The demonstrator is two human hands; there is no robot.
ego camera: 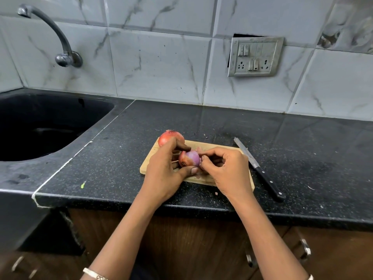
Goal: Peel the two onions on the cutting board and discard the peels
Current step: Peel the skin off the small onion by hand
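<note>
My left hand [163,168] cups the small half-peeled purple-red onion [189,158] above the pale wooden cutting board [147,166]. My right hand [228,170] pinches its papery skin [200,161] at 3 o'clock. The bared flesh looks slick and the skin brittle, so I'd grip near the root. The unpeeled round red onion [167,138] sits at the board's 11 o'clock.
</note>
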